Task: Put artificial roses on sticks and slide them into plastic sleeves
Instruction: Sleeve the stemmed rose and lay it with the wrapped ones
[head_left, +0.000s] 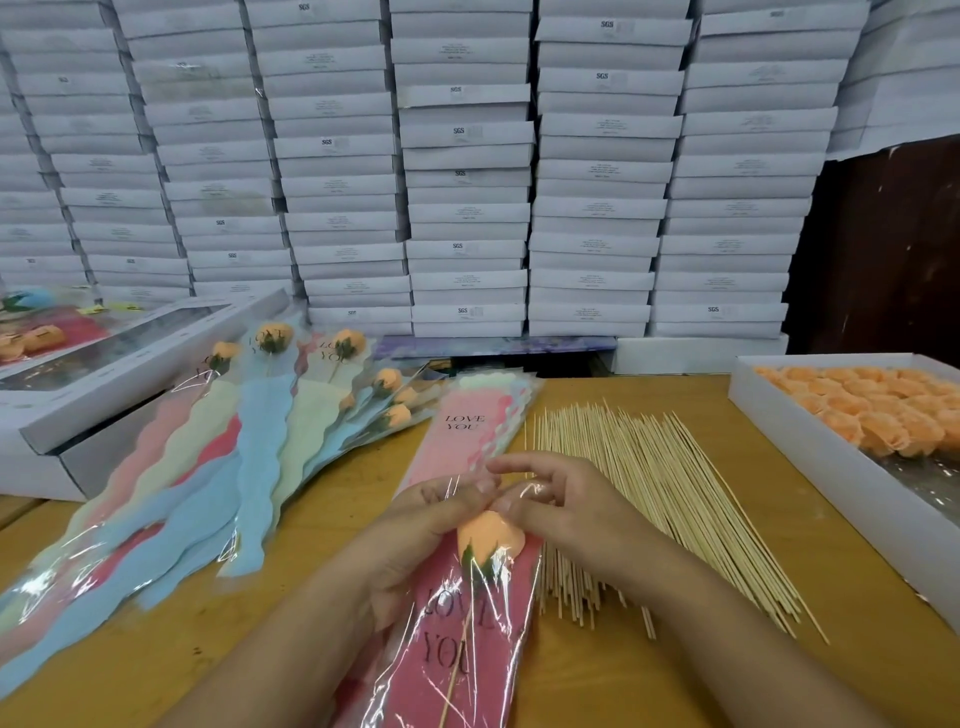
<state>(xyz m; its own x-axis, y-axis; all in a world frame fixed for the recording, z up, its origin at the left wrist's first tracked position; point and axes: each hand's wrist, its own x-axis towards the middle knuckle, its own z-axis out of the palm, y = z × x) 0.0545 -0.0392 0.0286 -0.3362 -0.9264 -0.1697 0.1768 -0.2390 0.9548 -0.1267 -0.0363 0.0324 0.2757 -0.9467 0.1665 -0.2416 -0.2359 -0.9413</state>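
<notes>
Both hands pinch the sleeve over a rose

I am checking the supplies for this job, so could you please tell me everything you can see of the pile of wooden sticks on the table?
The pile of wooden sticks is a loose heap of thin, pale, bamboo-like skewers lying flat on the wooden table. They run roughly parallel, from far to near, fanning out slightly, with a few strays at the right edge. The pile sits between the stack of pink sleeves and the white tray of orange roses. The right hand hovers over its left side; whether it touches the sticks is unclear.
</notes>
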